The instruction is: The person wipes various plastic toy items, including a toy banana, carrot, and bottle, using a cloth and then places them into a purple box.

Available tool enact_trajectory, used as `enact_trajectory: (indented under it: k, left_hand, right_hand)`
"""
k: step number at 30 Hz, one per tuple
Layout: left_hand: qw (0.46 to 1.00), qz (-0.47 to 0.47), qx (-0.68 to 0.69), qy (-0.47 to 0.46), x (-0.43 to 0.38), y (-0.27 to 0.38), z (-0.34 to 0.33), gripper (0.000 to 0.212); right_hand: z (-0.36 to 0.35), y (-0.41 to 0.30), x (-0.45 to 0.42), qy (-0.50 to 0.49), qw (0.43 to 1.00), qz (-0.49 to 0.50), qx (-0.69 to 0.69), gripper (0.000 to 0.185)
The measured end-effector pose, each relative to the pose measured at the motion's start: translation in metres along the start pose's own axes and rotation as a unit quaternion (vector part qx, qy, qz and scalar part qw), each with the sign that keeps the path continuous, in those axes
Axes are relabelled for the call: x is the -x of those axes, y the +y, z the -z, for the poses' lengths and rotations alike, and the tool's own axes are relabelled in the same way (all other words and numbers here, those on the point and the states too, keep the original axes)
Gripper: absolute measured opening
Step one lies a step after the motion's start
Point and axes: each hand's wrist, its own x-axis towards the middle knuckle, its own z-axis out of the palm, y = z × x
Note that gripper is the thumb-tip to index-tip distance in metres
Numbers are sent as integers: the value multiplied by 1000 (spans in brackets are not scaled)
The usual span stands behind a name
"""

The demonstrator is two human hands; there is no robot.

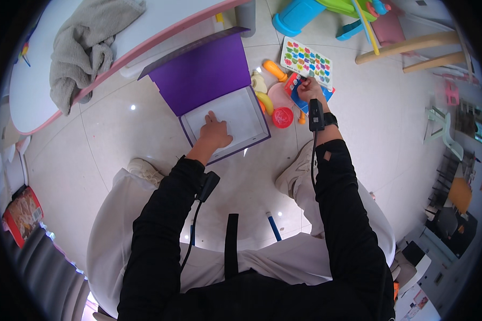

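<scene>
A purple box with a white inside lies on the tiled floor, its lid raised at the back. Inside it, my left hand rests over the bottom with fingers spread, holding nothing. My right hand, fingers curled, is at a red and blue printed packet or book; whether it grips that cannot be told. A white board with colourful figures overlaps the packet. Just left lie a pink round piece, a red round dish, a yellow toy banana, a cream toy piece and an orange-handled toy.
A white table with a pink edge stands at upper left, a grey towel on it. Blue and green plastic furniture and wooden legs are at upper right. My shoes flank the box's near side.
</scene>
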Motion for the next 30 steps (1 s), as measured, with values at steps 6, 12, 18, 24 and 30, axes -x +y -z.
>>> enact_trajectory:
  k: [6,12,18,24,30]
  left_hand:
    - [997,-46,60,4,-6,-17,6,50]
    - [973,-61,189,119,-1,-36,13,43]
    - [784,-21,605,137,42,-16,27,57]
    - [607,-43,791,63,82,-5,13,44]
    - [611,2,784,109,62,-47,-50,36]
  right_hand:
    - [2,30,32,-88,980,177,-25,12]
    - [0,80,107,-70,975,166,-132,16]
    - [11,146,170,-172,961,218,0,14]
    - [49,172,192,-155,921,231,273,22]
    - [82,178,199,-208,905,23,371,20]
